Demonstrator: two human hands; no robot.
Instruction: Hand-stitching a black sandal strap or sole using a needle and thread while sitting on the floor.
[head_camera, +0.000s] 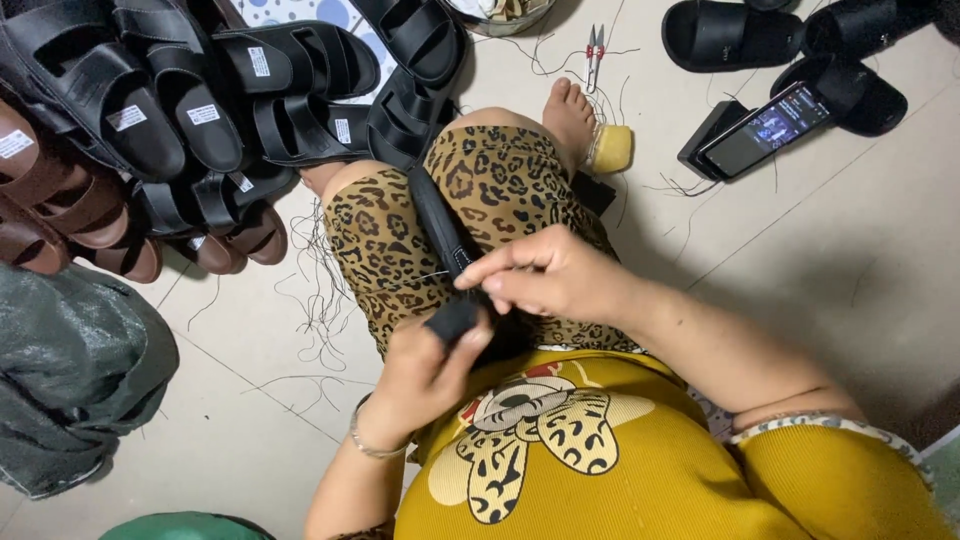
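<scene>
Head view is looking straight down on a person sitting on the floor with a black sandal (440, 225) lying across the lap, over leopard-print shorts (500, 190). Its long axis is running from the hands up and to the left, away from the body, toward the pile of black sandals (200, 110) on the floor. The near end of the sandal is sitting right between both hands, so neither has any reaching to do. The left hand (425, 375) is closing around the near end, thumb and fingers pinching a black strap end (455, 320). The right hand (545, 275) is hovering just above it, fingertips drawn narrow together as if gripping something thin; a needle or thread there is too small to make out, though a pale thread is showing beside the strap. Brown sandals (60, 215) are lying at the far left. A round bowl (500, 12) at the top edge is holding pale scraps that cannot be identified. Small snips (594, 52) are lying near it, and a phone (765, 128) is propped against a black slipper (850, 95).
</scene>
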